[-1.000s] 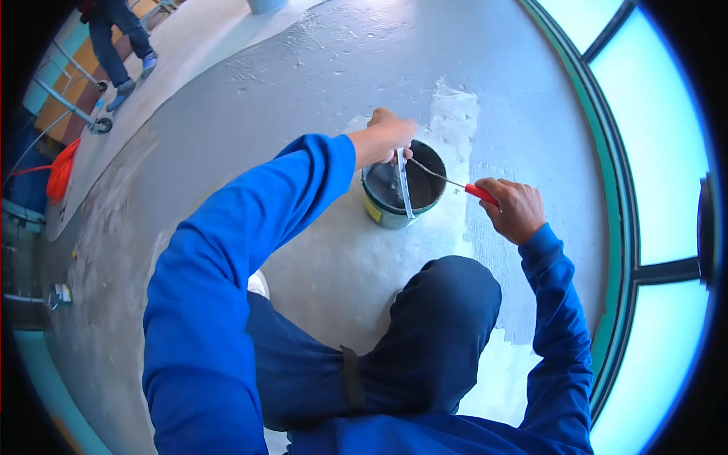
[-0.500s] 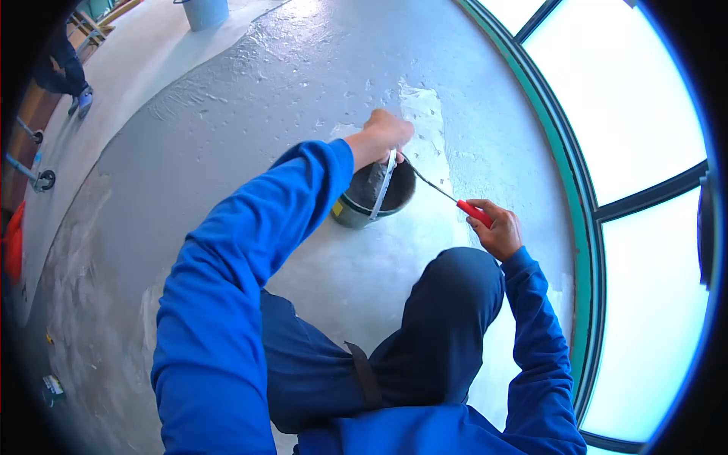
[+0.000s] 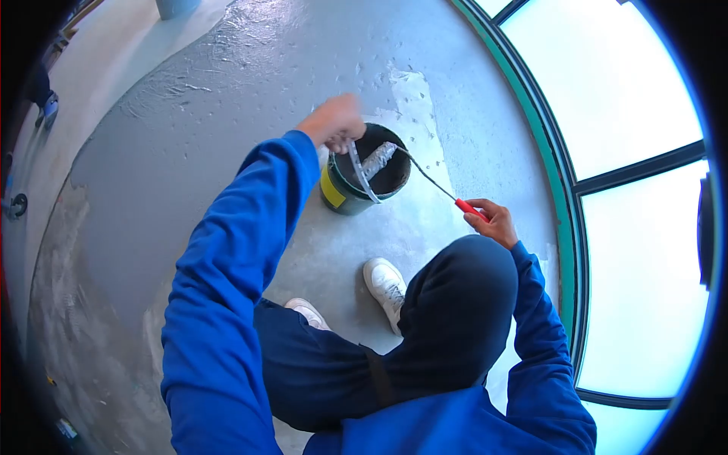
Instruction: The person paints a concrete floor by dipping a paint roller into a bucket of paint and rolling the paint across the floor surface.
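Note:
My left hand (image 3: 339,125) is closed on the pale bail handle (image 3: 361,168) of a dark bucket (image 3: 356,199) with a yellow label. In my right hand (image 3: 494,224) is the red grip of a paint roller (image 3: 378,161), its fingers wrapped round it. The roller's thin metal rod runs from the grip over the bucket's right rim. Its coated, wet-looking sleeve lies at a slant within the bucket's mouth. What is at the bucket's bottom is dark and hard to make out.
Wet grey coating covers much of the floor (image 3: 227,136), with a lighter patch beyond the bucket. Bright glazed panels (image 3: 637,273) in a green-edged frame line the right. Another bucket (image 3: 176,7) stands far off, and a person's foot (image 3: 50,108) shows at left.
The bucket and my left hand have shifted left in view, and the roller sleeve now shows in the bucket's mouth. My view has shifted, bringing my white shoes into sight.

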The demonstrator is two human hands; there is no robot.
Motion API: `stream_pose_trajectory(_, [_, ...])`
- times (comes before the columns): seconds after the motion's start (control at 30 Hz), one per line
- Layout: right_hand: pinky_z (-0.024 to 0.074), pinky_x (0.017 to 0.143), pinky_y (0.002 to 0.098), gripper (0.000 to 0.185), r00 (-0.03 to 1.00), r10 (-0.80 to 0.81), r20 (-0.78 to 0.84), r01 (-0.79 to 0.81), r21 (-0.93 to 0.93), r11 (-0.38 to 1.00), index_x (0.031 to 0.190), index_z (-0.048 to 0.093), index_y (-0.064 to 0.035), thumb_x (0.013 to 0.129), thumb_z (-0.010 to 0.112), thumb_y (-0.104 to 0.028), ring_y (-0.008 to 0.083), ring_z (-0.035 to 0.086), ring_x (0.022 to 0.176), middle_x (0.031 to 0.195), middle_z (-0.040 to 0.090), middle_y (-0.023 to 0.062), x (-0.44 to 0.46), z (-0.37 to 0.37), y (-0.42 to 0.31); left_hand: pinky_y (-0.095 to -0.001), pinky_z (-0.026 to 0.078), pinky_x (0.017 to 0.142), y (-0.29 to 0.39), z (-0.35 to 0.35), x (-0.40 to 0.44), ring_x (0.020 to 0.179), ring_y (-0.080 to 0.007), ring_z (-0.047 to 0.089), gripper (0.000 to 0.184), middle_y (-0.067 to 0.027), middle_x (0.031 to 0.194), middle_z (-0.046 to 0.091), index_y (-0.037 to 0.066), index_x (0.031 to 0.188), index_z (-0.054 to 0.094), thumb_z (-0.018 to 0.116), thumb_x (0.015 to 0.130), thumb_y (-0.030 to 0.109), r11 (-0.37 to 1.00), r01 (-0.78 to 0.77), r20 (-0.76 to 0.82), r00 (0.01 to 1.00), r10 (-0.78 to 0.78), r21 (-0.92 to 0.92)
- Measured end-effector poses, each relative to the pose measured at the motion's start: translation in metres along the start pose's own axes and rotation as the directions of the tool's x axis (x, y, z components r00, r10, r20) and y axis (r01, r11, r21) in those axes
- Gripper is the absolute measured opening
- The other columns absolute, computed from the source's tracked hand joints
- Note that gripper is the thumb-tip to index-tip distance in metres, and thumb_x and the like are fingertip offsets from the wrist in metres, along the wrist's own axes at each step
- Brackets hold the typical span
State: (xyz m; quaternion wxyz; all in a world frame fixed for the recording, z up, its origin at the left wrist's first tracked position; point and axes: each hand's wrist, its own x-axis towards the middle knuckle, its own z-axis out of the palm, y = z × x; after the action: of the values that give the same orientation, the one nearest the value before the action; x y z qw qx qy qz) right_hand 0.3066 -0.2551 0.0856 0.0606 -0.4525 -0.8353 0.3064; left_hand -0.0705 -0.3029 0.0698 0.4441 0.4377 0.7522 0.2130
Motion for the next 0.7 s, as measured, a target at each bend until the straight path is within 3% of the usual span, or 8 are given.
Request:
stream_pose_trajectory(0.1, [0.0411,0.053,0.0247,0.036,0.999,-0.03,0.022,0.027,0.117,0.993,0.111,0.065,-0.0011,0.087,0.068,-0.028,0.0092,0.052,0.057,0.07,0.061,0.0034,0.0,0.004,0.009,-0.0308,0.048,0.041,-0.029,-0.02,0.01,0.048,-0.0209,0.061,0.009,-0.0145,0.065,0.065,-0.004,0.076,0.064,0.056,0.075,0.0,0.964,0.08,-0.033,0.997,-0.074,0.252])
stream_pose_trajectory(0.2, [0.0329,0.043,0.0208,0.041,0.971,0.165,0.176,-0.214,0.317,0.924,0.114,0.062,0.0005,0.088,0.067,-0.031,0.0067,0.046,0.051,0.064,0.054,0.0016,-0.001,-0.001,0.004,-0.031,0.046,0.041,-0.049,-0.041,-0.018,0.047,-0.02,0.059,0.008,-0.0136,0.062,0.063,-0.002,0.071,0.062,0.059,0.076,0.003,0.994,0.037,-0.085,0.996,-0.028,0.105])
stream_pose_trajectory(0.3, [0.0292,0.04,0.02,0.04,0.934,0.198,0.297,-0.326,0.484,0.812,0.119,0.058,-0.0003,0.092,0.061,-0.029,0.0047,0.037,0.046,0.062,0.046,-0.0014,0.0,-0.003,0.006,-0.0318,0.046,0.041,-0.077,-0.061,-0.009,0.047,-0.02,0.059,0.011,-0.0132,0.062,0.062,-0.004,0.082,0.061,0.061,0.077,0.006,0.977,0.144,-0.117,0.985,-0.126,0.159])
stream_pose_trajectory(0.37, [0.0262,0.039,0.018,0.037,0.893,0.192,0.407,-0.416,0.582,0.699,0.122,0.054,-0.0009,0.096,0.055,-0.027,0.0027,0.03,0.044,0.061,0.039,-0.0042,0.004,-0.007,0.011,-0.0318,0.043,0.039,-0.089,-0.07,-0.011,0.047,-0.0195,0.059,0.018,-0.0112,0.061,0.059,-0.004,0.091,0.057,0.06,0.076,0.003,0.981,0.182,-0.206,0.965,-0.164,0.072])
stream_pose_trajectory(0.53, [0.0226,0.036,0.0174,0.038,0.703,-0.078,0.707,-0.66,0.689,0.299,0.128,0.043,-0.0037,0.1,0.045,-0.03,0.0014,0.023,0.04,0.057,0.029,-0.007,0.017,-0.004,0.054,-0.0338,0.042,0.037,-0.119,-0.091,-0.028,0.046,-0.0204,0.058,0.029,-0.0114,0.063,0.057,-0.004,0.102,0.053,0.06,0.076,0.004,0.966,0.259,-0.434,0.871,-0.231,0.006])
stream_pose_trajectory(0.63, [0.0228,0.035,0.0187,0.039,0.692,-0.202,0.693,-0.684,0.719,0.121,0.128,0.042,-0.0026,0.101,0.042,-0.03,0.0016,0.022,0.038,0.056,0.031,-0.0069,0.007,0.009,0.073,-0.0352,0.044,0.037,-0.151,-0.1,-0.041,0.046,-0.0229,0.057,0.036,-0.0152,0.072,0.059,-0.002,0.11,0.053,0.058,0.076,0.007,0.959,0.28,-0.555,0.806,-0.208,0.047])
stream_pose_trajectory(0.7, [0.0231,0.035,0.0194,0.04,0.747,-0.21,0.631,-0.638,0.769,0.043,0.128,0.043,-0.0017,0.1,0.042,-0.03,0.0019,0.022,0.038,0.056,0.031,-0.0061,-0.004,0.015,0.087,-0.0348,0.044,0.038,-0.187,-0.106,-0.042,0.047,-0.0237,0.057,0.039,-0.0158,0.077,0.059,0.0,0.113,0.053,0.056,0.075,0.008,0.949,0.315,-0.596,0.767,-0.237,0.028])
